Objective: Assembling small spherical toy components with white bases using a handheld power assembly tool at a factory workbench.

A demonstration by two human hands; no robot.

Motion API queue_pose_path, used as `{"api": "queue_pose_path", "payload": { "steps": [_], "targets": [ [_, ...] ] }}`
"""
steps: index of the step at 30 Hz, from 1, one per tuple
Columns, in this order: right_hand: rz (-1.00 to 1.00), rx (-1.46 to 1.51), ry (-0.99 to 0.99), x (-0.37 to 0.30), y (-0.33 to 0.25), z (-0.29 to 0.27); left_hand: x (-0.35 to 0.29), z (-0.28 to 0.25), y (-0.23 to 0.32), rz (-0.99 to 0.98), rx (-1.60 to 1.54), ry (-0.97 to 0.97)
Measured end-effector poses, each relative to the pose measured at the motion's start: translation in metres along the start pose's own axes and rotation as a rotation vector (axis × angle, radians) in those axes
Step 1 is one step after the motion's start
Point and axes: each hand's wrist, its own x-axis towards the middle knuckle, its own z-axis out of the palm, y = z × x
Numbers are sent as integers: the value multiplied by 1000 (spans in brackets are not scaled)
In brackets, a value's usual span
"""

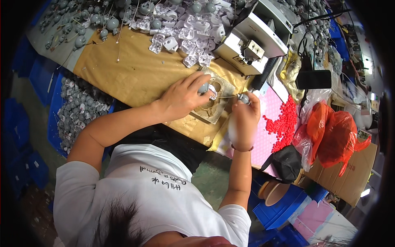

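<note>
Over a square metal fixture (217, 115) with a round recess, my left hand (181, 96) is closed on a grey ball-shaped part (203, 88). A small white plastic piece (212, 92) shows right beside that part, at my fingertips. To the right, my right hand (245, 117) pinches a second grey ball (243, 98) between thumb and fingers. A thin rod or cord runs from this ball leftward across the fixture; where it ends is hard to make out. Part of the fixture is hidden behind my left hand.
White plastic pieces (197, 29) and grey balls with cords (109, 24) are heaped at the back. A white machine (247, 49) stands behind the fixture. Small red parts (284, 123) lie on a pink sheet at right, near red plastic bags (337, 136). A blue bin (52, 119) stands left.
</note>
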Motion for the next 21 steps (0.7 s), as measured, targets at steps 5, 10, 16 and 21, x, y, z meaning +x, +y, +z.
{"api": "queue_pose_path", "payload": {
  "steps": [5,10,16,21],
  "targets": [
    [285,200,-345,25,-21,8,2,2,-4,23,-38,-5],
    [196,-407,-314,36,-18,31,2,3,-8,11,-90,-34],
    [-182,-822,-226,27,-3,32,8,1,-10,-17,-162,-56],
    [-353,-754,-164,16,13,33,14,-3,-7,-22,-185,-90]
  ]
}}
